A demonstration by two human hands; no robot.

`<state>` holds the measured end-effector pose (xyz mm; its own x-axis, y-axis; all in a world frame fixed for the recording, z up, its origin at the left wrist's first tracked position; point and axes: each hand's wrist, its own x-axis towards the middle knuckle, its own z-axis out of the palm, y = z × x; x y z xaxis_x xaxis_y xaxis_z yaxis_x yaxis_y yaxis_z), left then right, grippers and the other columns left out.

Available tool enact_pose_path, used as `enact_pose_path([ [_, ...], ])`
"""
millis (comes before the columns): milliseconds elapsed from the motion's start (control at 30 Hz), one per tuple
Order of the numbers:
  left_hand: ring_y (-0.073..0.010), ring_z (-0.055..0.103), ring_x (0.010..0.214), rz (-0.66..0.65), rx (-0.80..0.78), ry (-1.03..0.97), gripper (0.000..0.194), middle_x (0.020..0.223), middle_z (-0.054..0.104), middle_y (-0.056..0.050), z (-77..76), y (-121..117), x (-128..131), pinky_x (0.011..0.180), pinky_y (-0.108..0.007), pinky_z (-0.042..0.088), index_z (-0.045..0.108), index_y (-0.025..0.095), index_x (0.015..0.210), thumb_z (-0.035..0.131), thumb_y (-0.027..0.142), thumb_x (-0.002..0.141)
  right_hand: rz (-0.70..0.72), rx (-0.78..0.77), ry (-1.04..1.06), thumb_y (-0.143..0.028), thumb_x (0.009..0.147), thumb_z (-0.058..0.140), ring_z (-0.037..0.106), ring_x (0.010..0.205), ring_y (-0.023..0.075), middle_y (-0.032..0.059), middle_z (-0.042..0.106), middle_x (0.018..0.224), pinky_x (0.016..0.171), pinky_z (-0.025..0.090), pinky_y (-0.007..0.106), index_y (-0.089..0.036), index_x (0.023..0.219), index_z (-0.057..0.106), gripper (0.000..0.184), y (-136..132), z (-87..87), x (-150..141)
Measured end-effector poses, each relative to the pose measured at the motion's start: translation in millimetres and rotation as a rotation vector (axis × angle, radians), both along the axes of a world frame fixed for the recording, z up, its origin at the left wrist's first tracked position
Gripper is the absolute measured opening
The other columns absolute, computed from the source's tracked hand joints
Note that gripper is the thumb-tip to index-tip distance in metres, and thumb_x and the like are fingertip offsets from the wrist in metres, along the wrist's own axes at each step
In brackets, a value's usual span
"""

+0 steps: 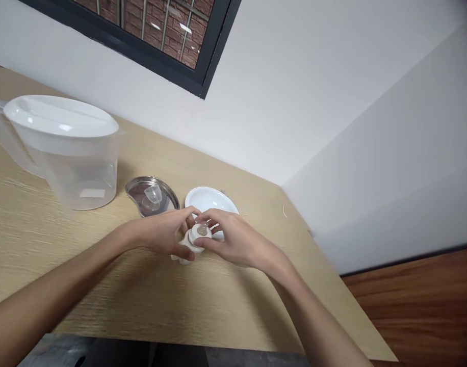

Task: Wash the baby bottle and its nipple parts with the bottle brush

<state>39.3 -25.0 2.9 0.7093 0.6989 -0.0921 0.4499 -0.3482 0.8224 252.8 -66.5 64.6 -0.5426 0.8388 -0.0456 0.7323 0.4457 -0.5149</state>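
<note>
A small baby bottle (pixel 185 243) with a white collar and a clear teat is between my hands, tilted above the wooden table. My left hand (pixel 166 232) is wrapped round the bottle's body. At the top, the fingers and thumb of my right hand (pixel 233 237) close round the white collar, beside the teat (pixel 202 229). Just behind my hands sits a white bowl (pixel 210 198), partly covered by them. A kidney-shaped steel tray (pixel 136 191) lies beyond my left hand, and a clear plastic cap (pixel 153 193) rests in it.
A large clear pitcher (pixel 84 173) with a white lid stands at the left of the table (pixel 149 300). The white wall (pixel 256 112) and a dark-framed window (pixel 197 76) rise behind. To the right, the table edge borders brown wood panelling (pixel 420 295).
</note>
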Motion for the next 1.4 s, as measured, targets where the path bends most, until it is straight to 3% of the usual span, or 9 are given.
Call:
enact_pose_path([
  [133, -0.0256, 0.067, 0.095, -0.023, 0.015, 0.04, 0.062, 0.105, 0.069, -0.003, 6.0, -0.3, 3.2, 0.075, -0.031, 0.049, 0.061, 0.024, 0.114, 0.087, 0.051, 0.065, 0.074, 0.002, -0.074, -0.03, 0.097, 0.065, 0.061, 0.107, 0.0165, 0.0016, 0.063, 0.121, 0.091, 0.048, 0.034, -0.027, 0.122, 0.062, 0.025, -1.2, 0.2, 2.1],
  [333, -0.0272, 0.066, 0.093, 0.026, 0.178, 0.082, 0.049, 0.101, 0.07, -0.005, 5.7, -4.4, 8.2, 0.074, -0.033, 0.046, 0.064, 0.02, 0.103, 0.081, 0.052, 0.069, 0.122, -0.069, -0.161, -0.029, 0.094, 0.068, 0.059, 0.109, 0.0198, 0.0033, 0.063, 0.118, 0.093, 0.048, 0.037, -0.024, 0.116, 0.062, 0.024, 3.8, 11.8, 1.3],
  [533, -0.0277, 0.069, 0.098, -0.017, 0.101, -0.064, 0.058, 0.109, 0.072, -0.004, -5.2, -3.5, 10.5, 0.076, -0.034, 0.049, 0.064, 0.023, 0.113, 0.084, 0.048, 0.065, 0.226, -0.087, -0.184, -0.017, 0.094, 0.063, 0.059, 0.119, 0.0225, 0.0045, 0.063, 0.131, 0.101, 0.048, 0.041, -0.027, 0.127, 0.061, 0.035, 6.9, 16.6, 0.8],
  [767, -0.0312, 0.065, 0.105, 0.071, 0.097, -0.002, 0.063, 0.111, 0.07, -0.007, -13.8, -10.3, 16.7, 0.076, -0.036, 0.049, 0.06, 0.022, 0.113, 0.082, 0.056, 0.064, 0.303, -0.058, -0.205, -0.012, 0.092, 0.063, 0.062, 0.113, 0.021, 0.0039, 0.065, 0.127, 0.095, 0.05, 0.037, -0.029, 0.127, 0.064, 0.039, 6.1, 21.2, 2.3],
  [933, -0.0313, 0.065, 0.094, 0.107, 0.266, 0.085, 0.049, 0.099, 0.068, -0.007, -16.3, -18.6, 18.5, 0.071, -0.037, 0.044, 0.053, 0.022, 0.096, 0.074, 0.058, 0.071, 0.268, -0.018, -0.274, -0.019, 0.091, 0.068, 0.064, 0.11, 0.0224, 0.0041, 0.067, 0.123, 0.093, 0.05, 0.038, -0.028, 0.124, 0.066, 0.034, 4.8, 21.2, 0.0],
  [1033, -0.0293, 0.065, 0.093, 0.078, 0.338, 0.033, 0.042, 0.098, 0.069, -0.006, -14.8, -18.8, 18.6, 0.073, -0.036, 0.043, 0.056, 0.021, 0.099, 0.074, 0.049, 0.073, 0.24, 0.019, -0.302, -0.021, 0.09, 0.07, 0.065, 0.103, 0.0221, 0.0033, 0.07, 0.115, 0.087, 0.05, 0.036, -0.029, 0.121, 0.067, 0.032, 2.5, 19.4, -0.5],
  [1200, -0.0158, 0.056, 0.068, -0.089, 0.207, -0.076, 0.025, 0.074, 0.058, 0.004, -10.2, -6.9, 13.8, 0.061, -0.029, 0.037, 0.058, 0.023, 0.09, 0.072, 0.035, 0.074, 0.156, 0.059, -0.349, -0.035, 0.09, 0.073, 0.064, 0.089, 0.0202, 0.0043, 0.069, 0.103, 0.074, 0.046, 0.032, -0.027, 0.114, 0.069, 0.026, 4.6, 14.3, -6.7],
  [1400, -0.0127, 0.042, 0.061, -0.003, 0.097, -0.053, 0.038, 0.068, 0.041, 0.006, -13.7, -0.4, 11.5, 0.055, -0.028, 0.028, 0.055, 0.022, 0.085, 0.078, 0.047, 0.069, -0.012, 0.021, -0.359, -0.041, 0.087, 0.071, 0.061, 0.071, 0.0168, 0.0023, 0.07, 0.085, 0.06, 0.038, 0.029, -0.022, 0.102, 0.066, 0.026, 8.7, 14.6, -13.3],
])
